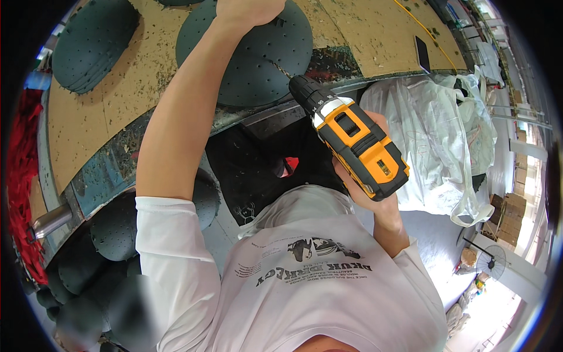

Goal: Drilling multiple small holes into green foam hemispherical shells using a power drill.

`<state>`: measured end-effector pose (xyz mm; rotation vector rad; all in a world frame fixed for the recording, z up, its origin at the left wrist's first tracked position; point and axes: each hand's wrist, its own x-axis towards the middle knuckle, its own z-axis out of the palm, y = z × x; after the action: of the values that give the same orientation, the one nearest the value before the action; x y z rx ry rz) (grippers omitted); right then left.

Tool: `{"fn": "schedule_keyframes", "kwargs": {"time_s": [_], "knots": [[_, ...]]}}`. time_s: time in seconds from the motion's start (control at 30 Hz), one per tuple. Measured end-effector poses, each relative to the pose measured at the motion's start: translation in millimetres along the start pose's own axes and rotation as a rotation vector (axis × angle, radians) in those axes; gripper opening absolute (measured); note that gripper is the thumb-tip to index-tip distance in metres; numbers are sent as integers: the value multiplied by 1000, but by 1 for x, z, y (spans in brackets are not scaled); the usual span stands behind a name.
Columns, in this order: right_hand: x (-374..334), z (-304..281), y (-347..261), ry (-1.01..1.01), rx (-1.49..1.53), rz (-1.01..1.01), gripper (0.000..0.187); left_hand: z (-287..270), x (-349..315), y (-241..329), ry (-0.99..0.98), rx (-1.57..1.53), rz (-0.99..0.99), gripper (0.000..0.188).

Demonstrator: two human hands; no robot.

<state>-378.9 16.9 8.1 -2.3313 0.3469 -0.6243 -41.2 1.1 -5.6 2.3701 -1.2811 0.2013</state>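
My right hand (354, 189) is wrapped round a yellow-and-black cordless drill (359, 141). Its thin bit points up and left, and the tip meets the surface of a dark grey, round, dome-like disc (258, 73). Many small holes dot that disc, which lies at the near edge of the workbench. My left hand (249, 9) is over the far part of the same disc, its arm reaching across it. The top of the picture cuts that hand off, so its fingers are hidden.
The tan workbench top (158, 76) is strewn with dark shavings. A stack of similar grey discs (94, 44) stands at its left, more discs (114, 232) below. On the right are a phone (422, 54), a yellow cord (425, 29) and white plastic bags (416, 135).
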Motion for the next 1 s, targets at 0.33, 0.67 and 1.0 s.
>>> {"fn": "schedule_keyframes", "kwargs": {"time_s": [0.33,0.67,1.0], "knots": [[30,-17,-29,-119,-39,114,68,6,-9,0,90,-28,-20,43],[50,-36,-31,-186,31,94,63,-2,4,8,-49,22,-36,42],[57,1,9,-108,59,-40,52,6,7,2,25,83,11,42]]}}
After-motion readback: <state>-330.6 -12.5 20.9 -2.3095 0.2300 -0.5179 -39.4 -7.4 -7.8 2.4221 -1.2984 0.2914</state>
